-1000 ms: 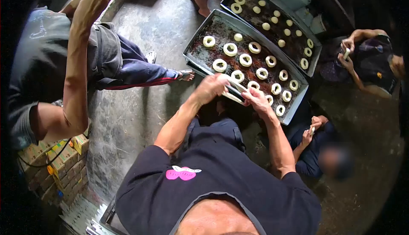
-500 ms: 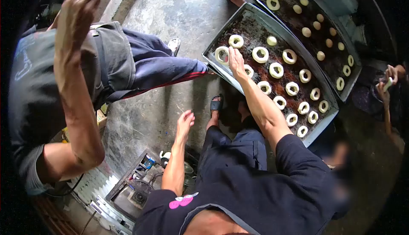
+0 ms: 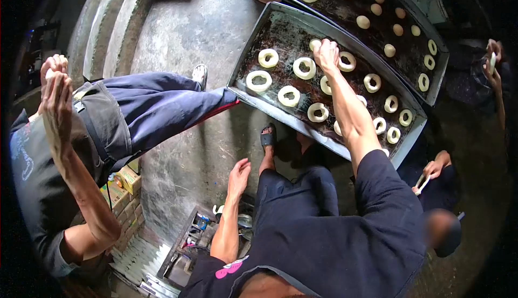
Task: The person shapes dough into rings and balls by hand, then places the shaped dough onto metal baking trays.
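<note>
My right hand (image 3: 326, 55) reaches over the near metal tray (image 3: 330, 142), its fingers bent down on a pale dough ball (image 3: 314, 44) that shows partly beside them. Around it lie several raw dough rings, among them one ring (image 3: 304, 68) left of the hand and another ring (image 3: 347, 61) just right of it. My forearm hides some rings. Held low in front of my body, my left hand (image 3: 239, 177) has loosely bent fingers with nothing in them.
Beyond is a second tray (image 3: 437, 90) with dough balls and rings. A co-worker (image 3: 59, 152) stands at left, hands raised. Another person's hands (image 3: 431, 173) hold a strip of dough at right. Boxes (image 3: 128, 180) and a machine (image 3: 186, 244) sit at lower left.
My right hand has moved from the ring at the tray's left end over to the dough ball, and its straight fingers have curled down. The left co-worker's raised arm is lower.
</note>
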A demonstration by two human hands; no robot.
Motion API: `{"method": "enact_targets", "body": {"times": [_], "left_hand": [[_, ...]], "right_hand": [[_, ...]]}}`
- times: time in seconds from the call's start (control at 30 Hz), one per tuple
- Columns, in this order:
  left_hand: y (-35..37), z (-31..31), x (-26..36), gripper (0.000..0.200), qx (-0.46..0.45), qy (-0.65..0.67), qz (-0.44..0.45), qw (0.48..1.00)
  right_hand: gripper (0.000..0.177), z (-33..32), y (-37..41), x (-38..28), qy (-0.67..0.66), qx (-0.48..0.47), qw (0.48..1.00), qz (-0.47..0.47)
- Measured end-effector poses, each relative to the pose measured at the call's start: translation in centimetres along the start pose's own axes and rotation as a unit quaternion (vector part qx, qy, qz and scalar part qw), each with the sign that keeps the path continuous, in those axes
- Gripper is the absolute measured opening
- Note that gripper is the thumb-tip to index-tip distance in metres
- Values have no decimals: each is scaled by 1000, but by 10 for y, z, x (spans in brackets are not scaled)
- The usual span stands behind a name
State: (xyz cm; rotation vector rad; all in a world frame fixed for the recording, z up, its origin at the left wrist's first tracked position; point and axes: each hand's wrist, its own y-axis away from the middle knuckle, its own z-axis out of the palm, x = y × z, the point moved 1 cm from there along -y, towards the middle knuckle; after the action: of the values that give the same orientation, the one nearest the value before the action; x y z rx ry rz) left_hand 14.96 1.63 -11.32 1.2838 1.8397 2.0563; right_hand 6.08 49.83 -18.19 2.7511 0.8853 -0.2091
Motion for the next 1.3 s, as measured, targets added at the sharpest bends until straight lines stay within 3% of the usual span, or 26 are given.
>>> {"method": "enact_targets", "body": {"times": [0.07, 0.2, 0.27, 0.33, 0.4, 0.47, 0.57, 0.6, 0.67, 0.7, 0.73, 0.8, 0.83, 0.87, 0.9, 0.93, 0.97, 1.0, 1.07, 1.1, 1.13, 1.2, 1.27, 1.3], "left_hand": [[-14, 13, 48, 34, -11, -61, 113, 992], [-45, 36, 115, 38, -33, -53, 225, 972], [-45, 51, 146, 42, -59, 79, 198, 975], [-22, 64, 181, 42, -117, 200, 119, 966], [-11, 75, 183, 41, -250, 236, 155, 926], [-2, 79, 180, 41, -255, 131, 239, 928], [33, 88, 184, 48, -258, 161, 252, 919], [34, 94, 173, 49, -263, 165, 261, 914], [54, 101, 159, 50, -279, 97, 358, 886], [69, 101, 157, 52, -287, 83, 361, 883], [76, 97, 160, 52, -289, 86, 363, 881], [84, 82, 183, 56, -291, 171, 290, 896], [93, 71, 199, 57, -345, 309, 237, 854], [109, 64, 209, 54, -341, 377, 201, 837], [118, 60, 204, 49, -394, 375, 150, 826], [124, 58, 199, 44, -444, 372, 103, 809], [107, 65, 176, 31, -492, 226, 129, 831], [112, 71, 172, 25, -507, 113, 145, 842], [99, 68, 181, 15, -475, 128, 182, 852], [121, 57, 212, 11, -406, 298, 185, 844], [78, 54, 205, 12, -421, 368, 180, 809], [21, 54, 180, 12, -584, 417, 156, 679], [40, 51, 186, 14, -428, 413, 130, 794], [19, 57, 172, 20, -416, 367, 118, 823]], "right_hand": [[28, 13, 1, 2, -31, 29, 996, -77], [29, -23, 70, -37, -256, -42, 963, -71], [36, -69, 131, -58, -337, -166, 926, -31], [41, -74, 187, -56, -517, -233, 822, -48], [38, -127, 241, -68, -569, -234, 788, 33], [39, -145, 276, -67, -599, -156, 783, 61], [41, -157, 308, -63, -642, -144, 750, 69], [40, -157, 312, -58, -637, -130, 758, 52], [40, -182, 312, -55, -556, -78, 827, 24], [37, -190, 314, -57, -547, -35, 836, 21], [32, -197, 320, -60, -482, 8, 876, -4], [26, -182, 340, -52, -231, 54, 966, -104], [24, -179, 355, -55, -165, 73, 967, -181], [21, -176, 364, -53, -180, 30, 969, -168], [20, -185, 364, -49, -327, -20, 942, -70], [19, -198, 356, -45, -462, -69, 884, 25], [20, -210, 346, -45, -620, -17, 783, 54], [24, -220, 344, -51, -670, 2, 736, 97], [26, -202, 348, -54, -788, -81, 607, 65], [22, -211, 358, -59, -714, -145, 681, 73], [19, -197, 356, -50, -608, -235, 752, 96], [19, -217, 345, -57, -584, -215, 779, 79], [19, -225, 307, -59, -579, -196, 786, 97], [23, -212, 283, -54, -518, -199, 829, 68]]}}
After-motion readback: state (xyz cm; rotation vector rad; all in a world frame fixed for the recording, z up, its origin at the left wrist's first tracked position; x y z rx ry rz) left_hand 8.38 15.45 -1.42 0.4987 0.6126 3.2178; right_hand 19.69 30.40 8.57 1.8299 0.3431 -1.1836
